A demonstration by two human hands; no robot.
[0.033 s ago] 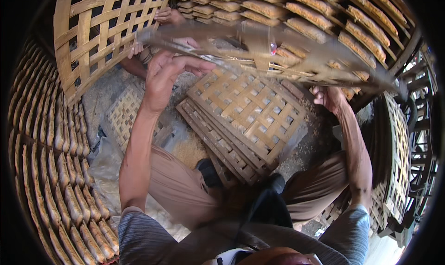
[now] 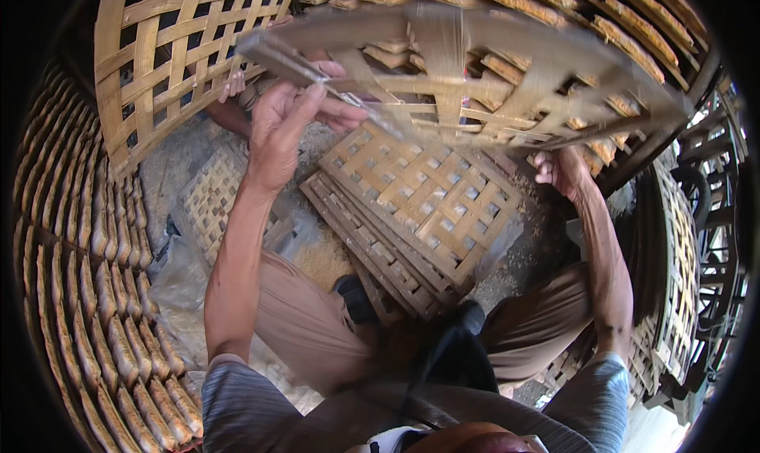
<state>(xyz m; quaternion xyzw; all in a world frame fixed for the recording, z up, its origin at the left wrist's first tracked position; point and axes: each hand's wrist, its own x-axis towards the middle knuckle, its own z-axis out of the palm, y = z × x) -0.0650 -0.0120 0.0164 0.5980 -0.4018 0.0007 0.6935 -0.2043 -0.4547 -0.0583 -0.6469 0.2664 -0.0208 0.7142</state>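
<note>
Nothing has shifted since the earlier frame: both hands hold the same woven bamboo tray (image 2: 475,73) raised in front of the person, blurred with motion. Left hand (image 2: 289,124): its grip is closed on the tray's near-left rim, thumb on top and fingers curled beneath. Right hand (image 2: 558,172): it meets the tray's right underside; the fingers look curled, but whether the grip is closed on the rim cannot be told. The tray hangs tilted above a stack of flat lattice trays (image 2: 416,207) lying on the gritty floor (image 2: 522,255) between the person's knees. Another lattice tray (image 2: 210,199) lies on the floor to the left. An upright lattice panel (image 2: 170,49) stands at upper left, with another person's fingers (image 2: 232,85) on its edge. Racks of pale, oblong pieces in rows (image 2: 87,295) curve along the left.
</note>
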